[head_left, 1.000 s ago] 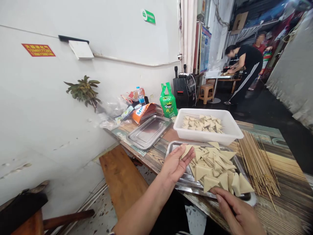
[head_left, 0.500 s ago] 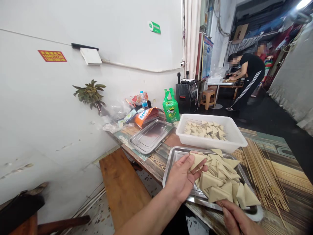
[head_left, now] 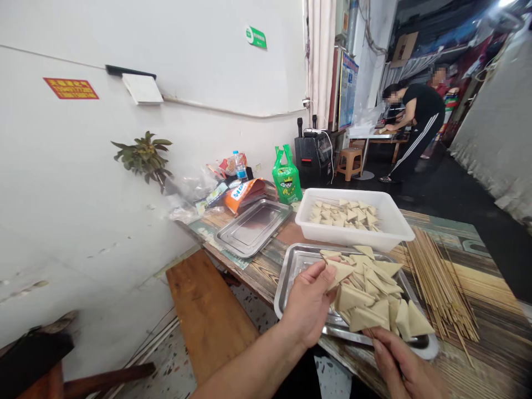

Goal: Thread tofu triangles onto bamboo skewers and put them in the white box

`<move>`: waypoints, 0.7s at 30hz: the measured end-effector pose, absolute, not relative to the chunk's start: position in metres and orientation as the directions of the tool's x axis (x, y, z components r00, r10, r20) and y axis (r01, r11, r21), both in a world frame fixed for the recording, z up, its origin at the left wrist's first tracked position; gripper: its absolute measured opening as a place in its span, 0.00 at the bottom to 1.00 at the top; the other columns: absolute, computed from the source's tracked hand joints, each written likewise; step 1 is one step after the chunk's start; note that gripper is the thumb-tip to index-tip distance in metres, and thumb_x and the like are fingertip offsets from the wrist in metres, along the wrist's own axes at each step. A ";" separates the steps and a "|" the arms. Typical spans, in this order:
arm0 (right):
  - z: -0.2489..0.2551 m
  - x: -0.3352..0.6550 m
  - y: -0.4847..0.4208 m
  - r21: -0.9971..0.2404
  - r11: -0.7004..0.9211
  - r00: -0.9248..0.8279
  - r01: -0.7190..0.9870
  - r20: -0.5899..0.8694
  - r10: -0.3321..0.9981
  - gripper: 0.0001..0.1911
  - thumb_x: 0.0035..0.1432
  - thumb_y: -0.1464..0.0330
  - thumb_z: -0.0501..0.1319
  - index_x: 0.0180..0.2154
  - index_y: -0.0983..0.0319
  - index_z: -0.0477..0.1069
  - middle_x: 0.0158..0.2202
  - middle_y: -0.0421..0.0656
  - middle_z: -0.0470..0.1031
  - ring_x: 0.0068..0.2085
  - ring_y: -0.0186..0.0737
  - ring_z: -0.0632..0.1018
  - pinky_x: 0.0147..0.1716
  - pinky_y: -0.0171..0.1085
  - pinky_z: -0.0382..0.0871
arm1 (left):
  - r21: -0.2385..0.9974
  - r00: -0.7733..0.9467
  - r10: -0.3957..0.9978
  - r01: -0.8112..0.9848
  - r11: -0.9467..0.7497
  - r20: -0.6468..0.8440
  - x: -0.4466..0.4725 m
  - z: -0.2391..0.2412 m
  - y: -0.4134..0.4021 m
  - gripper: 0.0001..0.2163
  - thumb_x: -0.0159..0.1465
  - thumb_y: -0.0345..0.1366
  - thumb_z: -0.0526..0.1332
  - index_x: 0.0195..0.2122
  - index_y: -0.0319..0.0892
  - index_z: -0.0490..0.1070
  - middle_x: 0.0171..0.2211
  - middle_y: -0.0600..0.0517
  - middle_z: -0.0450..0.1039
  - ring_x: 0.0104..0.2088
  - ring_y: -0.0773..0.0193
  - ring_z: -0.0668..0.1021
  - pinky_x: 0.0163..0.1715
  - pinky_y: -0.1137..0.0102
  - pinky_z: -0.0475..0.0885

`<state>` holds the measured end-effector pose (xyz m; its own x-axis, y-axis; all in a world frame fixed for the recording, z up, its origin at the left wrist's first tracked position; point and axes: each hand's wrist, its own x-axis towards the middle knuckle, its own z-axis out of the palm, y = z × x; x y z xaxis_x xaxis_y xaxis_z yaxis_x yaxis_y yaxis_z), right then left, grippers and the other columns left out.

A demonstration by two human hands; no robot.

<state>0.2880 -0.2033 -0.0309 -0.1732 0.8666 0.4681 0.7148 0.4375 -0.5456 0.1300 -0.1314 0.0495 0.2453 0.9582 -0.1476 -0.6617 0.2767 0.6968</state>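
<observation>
My left hand (head_left: 310, 302) is closed on a pale, folded tofu-skin triangle (head_left: 339, 272) between thumb and fingers, above the left part of a metal tray (head_left: 286, 271). Lower right, at the tray's near edge, my right hand (head_left: 397, 360) pinches a thin bamboo skewer (head_left: 371, 333); most of its length is hidden by the hand and the triangles. A heap of similar tofu-skin triangles (head_left: 386, 285) lies in the tray. Behind it stands a white plastic tub (head_left: 353, 235) with small skewered triangles (head_left: 347, 213) inside.
Loose bamboo skewers (head_left: 444, 288) lie on the wooden table at right. An empty metal tray (head_left: 253, 227), a green bag (head_left: 286, 174), an orange packet (head_left: 245, 194) and a water bottle (head_left: 240, 166) stand farther back. A bench (head_left: 208, 316) is at left. Two people are in the background.
My left fingers, earlier stretched out beneath the triangle, are now drawn in behind it. My right hand still pinches the skewer at the tray's edge. The view has shifted slightly.
</observation>
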 end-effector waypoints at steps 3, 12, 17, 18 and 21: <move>-0.026 0.290 -0.203 -0.660 0.349 -0.087 0.665 0.395 0.914 0.12 0.59 0.66 0.51 0.42 0.60 0.67 0.35 0.45 0.78 0.34 0.38 0.79 0.32 0.31 0.72 | 0.739 0.165 0.972 -0.631 0.236 -0.169 0.122 0.044 -0.118 0.13 0.54 0.37 0.62 0.40 0.40 0.71 0.37 0.46 0.74 0.38 0.63 0.75 0.42 0.68 0.67; 0.002 0.295 -0.195 -0.868 0.110 0.151 0.483 0.206 0.967 0.17 0.57 0.58 0.52 0.38 0.63 0.70 0.16 0.37 0.68 0.17 0.33 0.70 0.16 0.29 0.65 | 0.967 0.190 0.967 -0.160 0.200 -0.168 0.096 0.005 -0.090 0.09 0.50 0.31 0.64 0.33 0.40 0.75 0.35 0.46 0.76 0.38 0.60 0.74 0.40 0.71 0.66; 0.000 0.290 -0.197 -0.802 0.150 0.031 0.578 0.205 0.978 0.15 0.57 0.60 0.51 0.38 0.60 0.71 0.15 0.36 0.67 0.20 0.35 0.73 0.18 0.29 0.67 | 0.889 0.412 0.891 -0.314 0.332 -0.187 0.112 0.018 -0.101 0.17 0.55 0.43 0.60 0.42 0.37 0.71 0.39 0.43 0.74 0.37 0.60 0.76 0.39 0.68 0.68; -0.002 0.290 -0.198 -0.786 0.175 -0.005 0.593 0.214 0.977 0.15 0.58 0.60 0.51 0.38 0.60 0.71 0.16 0.37 0.69 0.22 0.36 0.74 0.21 0.30 0.69 | 0.870 0.426 0.886 -0.349 0.349 -0.184 0.115 0.021 -0.101 0.17 0.55 0.42 0.61 0.41 0.36 0.71 0.38 0.42 0.74 0.36 0.61 0.76 0.38 0.68 0.68; -0.007 0.290 -0.200 -0.753 0.243 -0.072 0.611 0.252 0.965 0.14 0.58 0.62 0.51 0.39 0.59 0.72 0.26 0.41 0.76 0.29 0.38 0.77 0.29 0.32 0.71 | 0.825 0.415 0.880 -0.397 0.403 -0.230 0.118 0.026 -0.102 0.12 0.51 0.37 0.65 0.34 0.34 0.73 0.34 0.43 0.75 0.33 0.63 0.76 0.36 0.69 0.70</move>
